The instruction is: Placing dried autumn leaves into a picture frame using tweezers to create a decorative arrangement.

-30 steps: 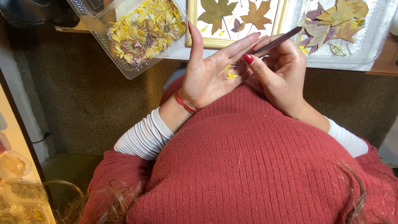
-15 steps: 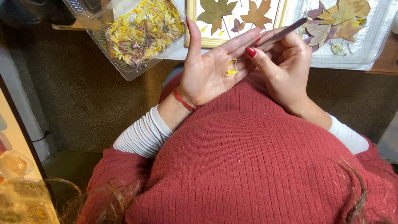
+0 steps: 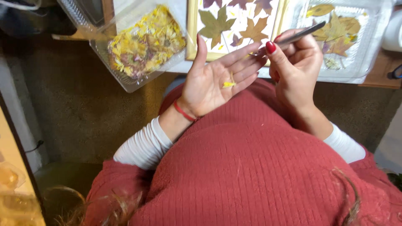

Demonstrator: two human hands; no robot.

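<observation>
**Ana:** Dim floor fills the space below, and a work surface runs along the top of the view. Where is the petal?

**Ben:** A small yellow petal (image 3: 228, 84) lies loose on the left hand (image 3: 213, 81), near the base of the fingers. That hand is spread flat, palm up, gripping nothing; a red cord circles its wrist.

**Ana:** And the other hand?

**Ben:** The right hand (image 3: 295, 67) pinches slim metal tweezers (image 3: 299, 34) between thumb and fingers, tips resting near the left fingertips, well up from the petal. Whether the tips are closed on anything I cannot tell.

**Ana:** What could go wrong?

**Ben:** I'd judge the petal could slide off if the palm tilts, or drift off with a breath, since nothing pins it. It would land on the red sweater (image 3: 251, 167) or the dark floor, where it would be hard to find. Pinched hard, it might tear.

**Ana:** Room to move?

**Ben:** Tight ahead. A clear plastic box of dried yellow flowers (image 3: 144, 44) overhangs the edge to the left, a wooden frame of pressed maple leaves (image 3: 228, 25) sits just beyond the fingertips, and a clear tray of leaves (image 3: 341, 31) is behind the right hand. Open space lies toward the body and over the lap.
</observation>
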